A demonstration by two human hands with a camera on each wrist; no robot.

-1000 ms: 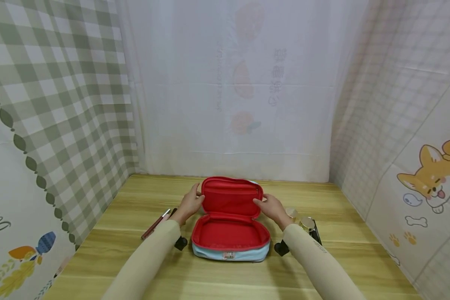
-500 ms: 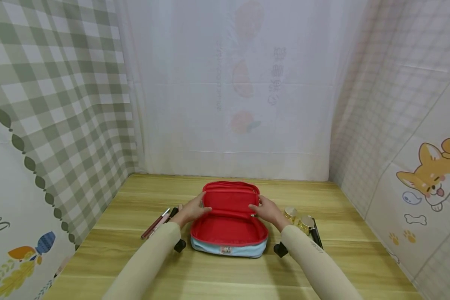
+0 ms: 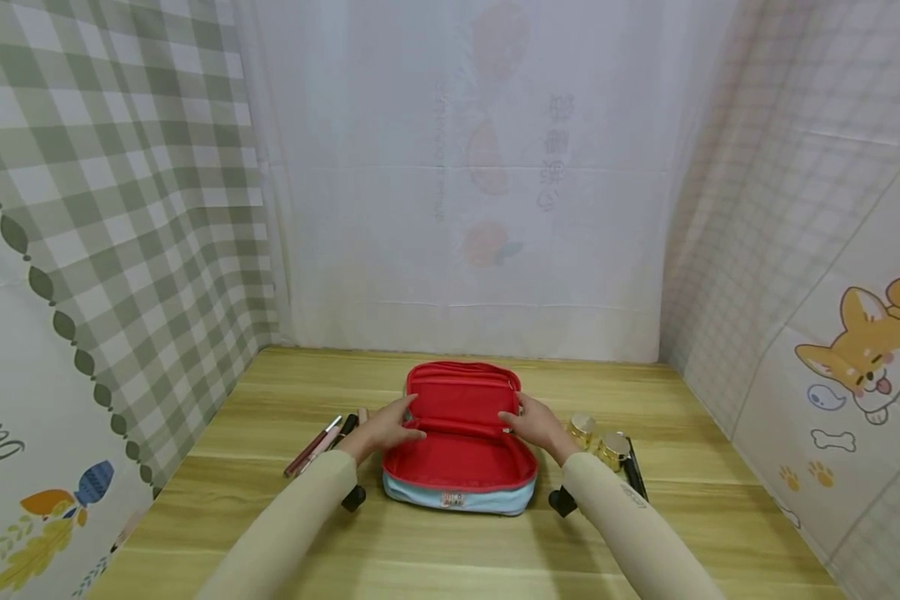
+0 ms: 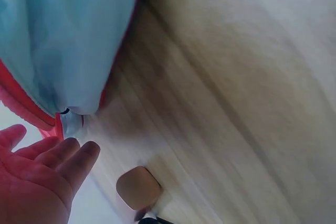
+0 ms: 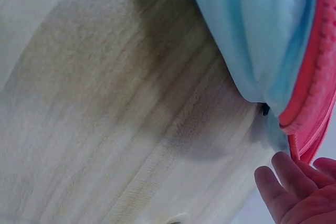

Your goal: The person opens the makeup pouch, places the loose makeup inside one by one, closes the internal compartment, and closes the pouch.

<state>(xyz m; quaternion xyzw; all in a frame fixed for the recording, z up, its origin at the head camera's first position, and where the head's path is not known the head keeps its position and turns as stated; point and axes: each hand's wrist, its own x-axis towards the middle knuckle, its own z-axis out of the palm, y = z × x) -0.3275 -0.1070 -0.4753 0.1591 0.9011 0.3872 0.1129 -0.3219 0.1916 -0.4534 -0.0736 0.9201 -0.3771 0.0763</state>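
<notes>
An unzipped cosmetic bag (image 3: 461, 497), light blue outside with a red lining, lies on the table in front of me. Its lid (image 3: 463, 403) is folded back, showing a zipped inner pocket. My left hand (image 3: 384, 429) hovers at the bag's left side, fingers spread and slightly apart from the fabric. On the other side, my right hand (image 3: 537, 421) is at the lid's right edge with its fingers loosely extended. Whether its fingertips touch the lid cannot be told. In the right wrist view, the fingers (image 5: 294, 177) are near the red zipper edge.
Left of the bag lie slim cosmetic tubes, including a dark red one (image 3: 311, 446) and a black one (image 3: 345, 428). At right stand two gold-lidded jars (image 3: 612, 450) beside a black flat item (image 3: 634, 471). Curtains enclose the wooden table (image 3: 450, 554).
The lid has tipped back and down from a more upright position. Both hands have lowered, and the left hand has let go of the lid and shifted slightly away.
</notes>
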